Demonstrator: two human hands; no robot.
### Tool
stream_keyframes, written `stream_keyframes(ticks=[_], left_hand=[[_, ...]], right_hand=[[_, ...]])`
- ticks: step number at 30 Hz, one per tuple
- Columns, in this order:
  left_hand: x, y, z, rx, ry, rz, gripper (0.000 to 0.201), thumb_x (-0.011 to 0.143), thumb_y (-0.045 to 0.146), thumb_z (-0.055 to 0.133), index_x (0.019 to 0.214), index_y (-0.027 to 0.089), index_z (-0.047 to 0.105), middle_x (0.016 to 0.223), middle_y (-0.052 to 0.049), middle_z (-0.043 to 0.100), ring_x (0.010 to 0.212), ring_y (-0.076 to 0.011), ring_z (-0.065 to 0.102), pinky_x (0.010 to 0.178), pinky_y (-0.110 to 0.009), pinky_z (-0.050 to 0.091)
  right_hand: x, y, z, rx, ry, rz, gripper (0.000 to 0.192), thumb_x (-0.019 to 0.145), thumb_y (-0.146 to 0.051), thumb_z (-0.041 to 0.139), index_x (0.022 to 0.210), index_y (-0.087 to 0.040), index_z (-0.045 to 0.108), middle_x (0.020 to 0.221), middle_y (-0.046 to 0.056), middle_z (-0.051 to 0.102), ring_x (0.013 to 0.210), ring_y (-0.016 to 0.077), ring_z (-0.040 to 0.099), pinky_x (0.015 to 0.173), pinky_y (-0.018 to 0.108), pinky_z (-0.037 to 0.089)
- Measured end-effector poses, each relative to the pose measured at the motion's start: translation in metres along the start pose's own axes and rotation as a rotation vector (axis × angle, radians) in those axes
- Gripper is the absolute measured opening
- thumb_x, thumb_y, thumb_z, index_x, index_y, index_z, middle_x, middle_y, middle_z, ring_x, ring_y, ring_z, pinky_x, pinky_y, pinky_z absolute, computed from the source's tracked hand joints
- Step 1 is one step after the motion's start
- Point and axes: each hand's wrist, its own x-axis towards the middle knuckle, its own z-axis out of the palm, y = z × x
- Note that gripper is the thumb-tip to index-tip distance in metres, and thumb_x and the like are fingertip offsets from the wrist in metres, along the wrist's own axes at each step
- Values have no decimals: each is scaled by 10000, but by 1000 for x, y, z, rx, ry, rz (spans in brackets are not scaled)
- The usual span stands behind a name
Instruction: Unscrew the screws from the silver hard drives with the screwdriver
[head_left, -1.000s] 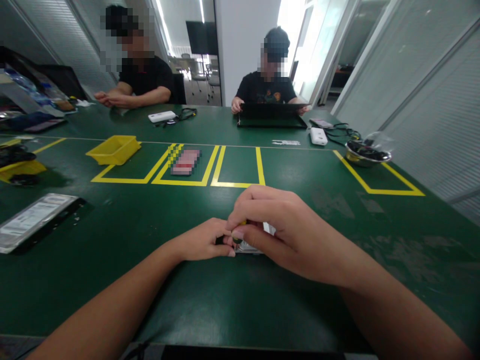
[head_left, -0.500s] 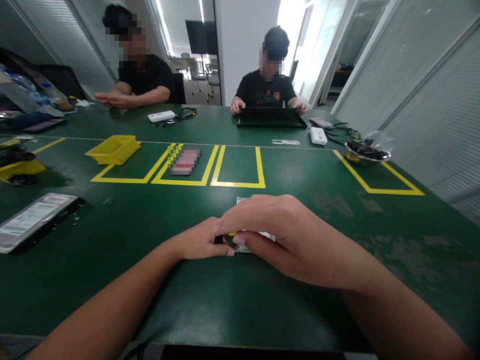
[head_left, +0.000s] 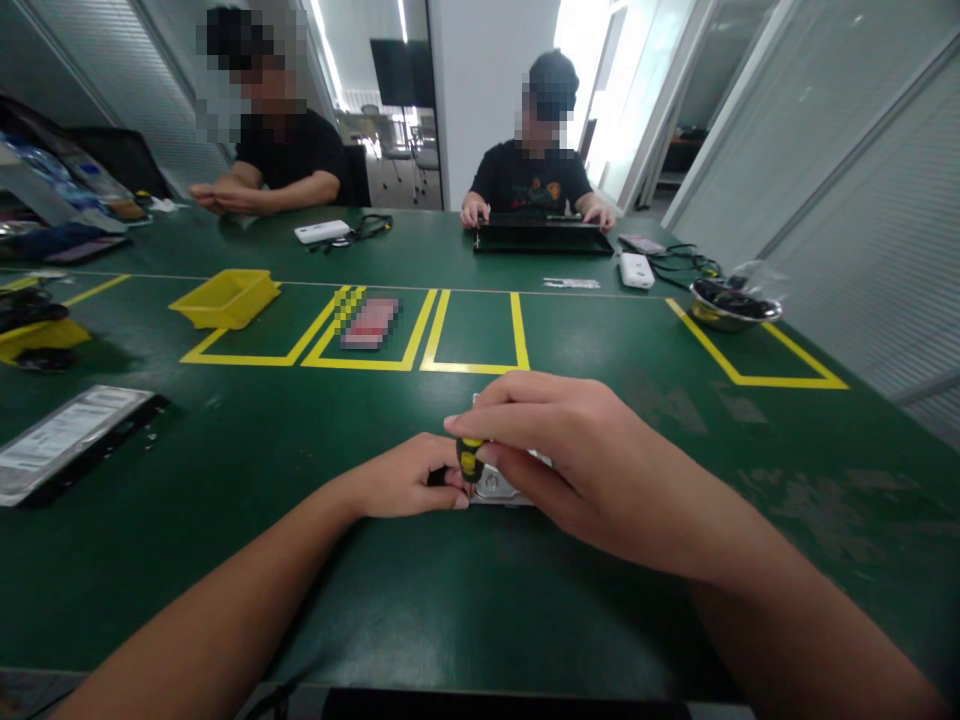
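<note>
My right hand (head_left: 570,450) grips a small screwdriver with a yellow and black handle (head_left: 470,459), held upright over a flat silver metal device (head_left: 501,487) lying on the green table (head_left: 450,590). My left hand (head_left: 409,478) rests on the table at the device's left edge, fingers curled against it next to the screwdriver. Most of the device is hidden under my right hand.
A hard drive in a clear bag (head_left: 64,438) lies at the left. A yellow bin (head_left: 225,298) and yellow tape boxes (head_left: 472,335) lie further out. A metal bowl (head_left: 731,306) sits at the right. Two people sit across the table, one at a laptop (head_left: 538,238).
My right hand has lifted slightly, and the screwdriver's yellow and black handle now shows upright between my fingers. My left hand stays put.
</note>
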Motion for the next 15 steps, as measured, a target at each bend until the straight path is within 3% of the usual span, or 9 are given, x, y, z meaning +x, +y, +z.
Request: stream_keyframes(ticks=[8,15], left_hand=[[1,1,0,-16,8,11,176,867,330,640,900,159,659,870,-24,668,811,-178,616,762,-288,484],[2,9,-2,-71,35,23,98,845,250,644,848,152,643,861,-27,675,812,-178,627,751,-284,501]], right_hand=[[3,8,11,-149,148,22,135,939,-262,601,926,-139,655,878,27,596,788,132,532,678,260,364],[5,10,20,-275,233,-12,293,961,-395,531,776,-167,537,709,-17,494,638,113,433,579,269,256]])
